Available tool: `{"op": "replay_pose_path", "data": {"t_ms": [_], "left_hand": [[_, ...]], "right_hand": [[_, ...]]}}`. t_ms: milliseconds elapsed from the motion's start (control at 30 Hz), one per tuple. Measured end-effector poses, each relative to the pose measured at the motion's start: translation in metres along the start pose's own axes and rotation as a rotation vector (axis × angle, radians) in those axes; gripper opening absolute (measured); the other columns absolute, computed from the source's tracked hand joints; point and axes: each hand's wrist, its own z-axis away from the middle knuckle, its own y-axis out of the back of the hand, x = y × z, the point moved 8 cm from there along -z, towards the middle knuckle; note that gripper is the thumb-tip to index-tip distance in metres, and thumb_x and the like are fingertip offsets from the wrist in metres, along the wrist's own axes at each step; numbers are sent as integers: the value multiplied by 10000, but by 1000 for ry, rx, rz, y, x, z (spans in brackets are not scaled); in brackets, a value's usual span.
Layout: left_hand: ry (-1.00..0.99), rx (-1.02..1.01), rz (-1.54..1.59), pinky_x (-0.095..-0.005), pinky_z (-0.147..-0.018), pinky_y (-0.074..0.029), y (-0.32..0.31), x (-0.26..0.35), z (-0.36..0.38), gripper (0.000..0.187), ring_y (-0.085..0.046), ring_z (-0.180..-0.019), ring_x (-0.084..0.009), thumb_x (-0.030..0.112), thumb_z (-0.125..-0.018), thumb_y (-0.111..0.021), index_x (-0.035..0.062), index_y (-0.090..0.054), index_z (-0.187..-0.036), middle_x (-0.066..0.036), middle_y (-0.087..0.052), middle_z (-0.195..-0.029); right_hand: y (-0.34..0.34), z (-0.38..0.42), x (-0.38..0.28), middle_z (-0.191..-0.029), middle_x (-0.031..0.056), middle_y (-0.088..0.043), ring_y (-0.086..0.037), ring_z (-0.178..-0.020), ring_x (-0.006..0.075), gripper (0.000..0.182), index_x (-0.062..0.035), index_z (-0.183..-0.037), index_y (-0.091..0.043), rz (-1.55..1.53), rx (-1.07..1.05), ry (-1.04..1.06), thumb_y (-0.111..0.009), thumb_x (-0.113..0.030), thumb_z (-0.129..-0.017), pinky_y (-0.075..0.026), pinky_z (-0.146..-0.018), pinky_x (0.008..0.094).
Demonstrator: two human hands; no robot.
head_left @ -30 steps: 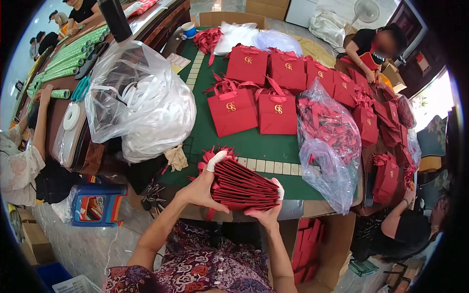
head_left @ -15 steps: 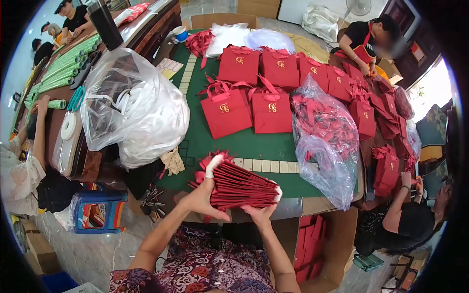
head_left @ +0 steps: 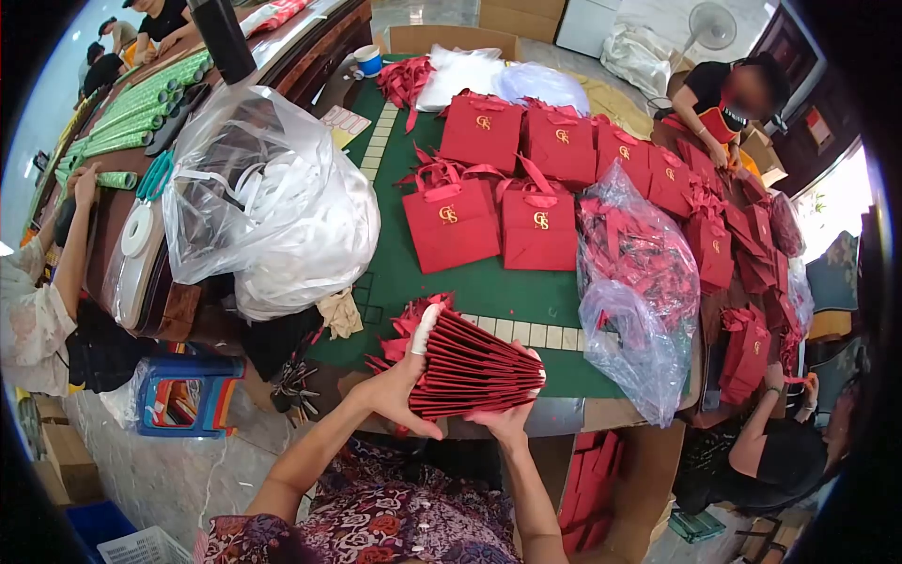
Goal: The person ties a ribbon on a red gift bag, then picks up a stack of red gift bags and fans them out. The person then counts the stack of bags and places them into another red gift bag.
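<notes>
1. The stack (head_left: 474, 371) of flat folded red bags is fanned out and held in the air over the near edge of the table (head_left: 451, 277), just above the green cloth.
2. The left hand (head_left: 399, 381) is clamped on the left end of the stack, thumb below, with a white-taped finger raised along the top edge.
3. The right hand (head_left: 512, 418) is closed on the stack's lower right corner from beneath, fingers curling up around the edge. The two hands are apart, one at each end.
4. Beyond the stack, made-up gift bags (head_left: 451, 221) with gold logos stand upright in rows on the cloth.
5. To the right, just beside the stack, a clear plastic sack (head_left: 634, 282) holds more red pieces.
6. To the left sits a bulging clear bag of white ribbon (head_left: 268, 202); scissors (head_left: 155, 174) and a tape roll (head_left: 136, 228) lie further left.
7. A cardboard box (head_left: 597, 484) with flat red bags stands below the table edge, near the right hand.
8. Other people work at the far corner and at the right and left sides.
9. Risk, as I judge it: the fan is loose and gripped only at its ends, so middle bags could slip out and drop off the table edge.
10. Ribbon handles trailing at the left end could snag or crease if squeezed harder.
</notes>
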Motion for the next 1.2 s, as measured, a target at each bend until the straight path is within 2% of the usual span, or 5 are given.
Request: {"op": "replay_pose_path", "data": {"t_ms": [133,233,600,967,1200], "left_hand": [[-21,41,-127,-439,-1206,-70,8,4,-8,1577,-37,-1503,-337,494,-536,-932,29,209,-1519,-248,52,-1608],[62,72,-26,-454,-1201,-142,10,-13,-1,1501,-116,-1489,-370,466,-551,-933,27,100,-1548,-251,-58,-1597],[110,476,-487,-491,-1141,-257,-11,27,40,1131,-302,-1399,-406,408,-706,-851,5,-196,-1536,-233,-277,-1529],[242,664,-265,-393,-1127,-284,-13,28,44,612,-406,-1347,-318,169,-953,-599,-31,-358,-1478,-191,-429,-1472],[277,752,-143,-369,-1112,-320,-14,16,39,477,-451,-1329,-289,148,-990,-547,-53,-445,-1410,-183,-459,-1458]], "right_hand": [[9,7,14,-1422,166,-436,-513,-1253,294,1302,9,-1461,-220,-16,65,-109,-978,-402,-486,-445,-1065,457],[14,9,19,-1288,164,-578,-593,-1166,266,1092,46,-1373,-397,-26,96,-174,-994,-271,-514,-490,-1021,415],[16,6,16,-1310,149,-566,-588,-1174,250,1084,40,-1379,-396,-66,27,-240,-992,-243,-519,-484,-1024,403],[15,9,17,-1341,150,-537,-569,-1202,250,1133,12,-1407,-352,-27,-80,-300,-994,-246,-509,-473,-1040,407],[13,8,16,-1340,149,-544,-563,-1212,247,1105,22,-1405,-361,-24,-98,-286,-987,-227,-529,-470,-1045,408]]}}
